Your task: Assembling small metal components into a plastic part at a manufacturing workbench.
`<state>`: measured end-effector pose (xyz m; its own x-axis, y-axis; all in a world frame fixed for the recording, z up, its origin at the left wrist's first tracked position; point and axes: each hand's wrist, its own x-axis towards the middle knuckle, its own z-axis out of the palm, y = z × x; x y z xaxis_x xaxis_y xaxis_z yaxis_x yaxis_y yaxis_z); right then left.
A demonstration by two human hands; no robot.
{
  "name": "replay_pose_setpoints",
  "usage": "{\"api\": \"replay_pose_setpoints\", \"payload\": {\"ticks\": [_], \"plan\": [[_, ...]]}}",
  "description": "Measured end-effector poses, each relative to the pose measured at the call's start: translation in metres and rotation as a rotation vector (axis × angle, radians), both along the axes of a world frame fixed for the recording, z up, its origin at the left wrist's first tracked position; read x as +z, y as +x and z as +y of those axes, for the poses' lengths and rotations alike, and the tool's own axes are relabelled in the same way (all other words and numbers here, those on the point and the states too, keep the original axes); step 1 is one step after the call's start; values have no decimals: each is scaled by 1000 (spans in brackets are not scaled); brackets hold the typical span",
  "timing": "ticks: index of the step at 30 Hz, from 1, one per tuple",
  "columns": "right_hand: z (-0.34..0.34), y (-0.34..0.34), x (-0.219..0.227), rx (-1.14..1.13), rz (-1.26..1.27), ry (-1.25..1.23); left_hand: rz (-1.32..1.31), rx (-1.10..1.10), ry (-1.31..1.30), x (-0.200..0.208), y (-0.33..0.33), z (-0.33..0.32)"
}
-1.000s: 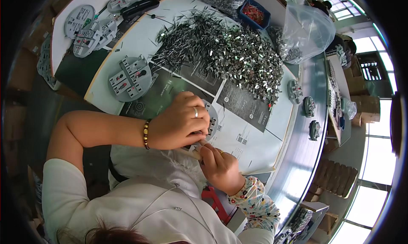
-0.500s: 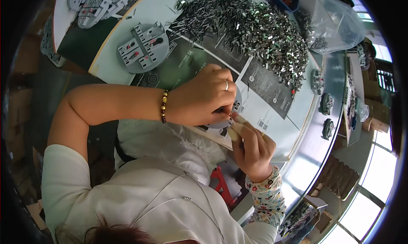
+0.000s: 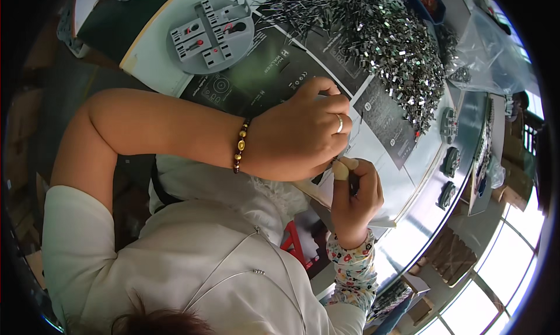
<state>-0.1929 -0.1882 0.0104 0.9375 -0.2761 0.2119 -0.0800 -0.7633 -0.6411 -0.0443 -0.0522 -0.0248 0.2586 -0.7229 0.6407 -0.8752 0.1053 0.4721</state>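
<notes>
A small dark piece (image 3: 336, 158) sits at the meeting point of your two hands, just over the near edge of the worktable (image 3: 382, 186); it is too small to make out further. Your right hand (image 3: 356, 195) has its pale-covered thumb and forefinger pinched together on it. Your left hand (image 3: 303, 138) curls beside it, knuckles up and fingers bent in; its underside is hidden, so you cannot tell what it grips. Beyond your left wrist lies a round grey base (image 3: 213, 36) with slotted blocks. Farther out are a spread of thin dark strips (image 3: 309, 11) and, touching it, a heap of shiny metal bits (image 3: 402, 61). A clear plastic bag (image 3: 487, 55) lies past the heap, near a blue bin (image 3: 438, 11).
</notes>
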Motion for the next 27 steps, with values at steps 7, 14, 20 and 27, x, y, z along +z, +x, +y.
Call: {"api": "replay_pose_setpoints", "payload": {"ticks": [7,14,20,27], "plan": [[1,-2,1,8,7,-1,8,20,25,-2,-2,1],[-9,4,14,157,108,-63,72,-21,3,-4,1,4],[-18,20,34,339,285,-127,152,-85,22,-5,4,6],[-14,31,40,369,307,-223,216,-93,12,-5,1,2]]}}
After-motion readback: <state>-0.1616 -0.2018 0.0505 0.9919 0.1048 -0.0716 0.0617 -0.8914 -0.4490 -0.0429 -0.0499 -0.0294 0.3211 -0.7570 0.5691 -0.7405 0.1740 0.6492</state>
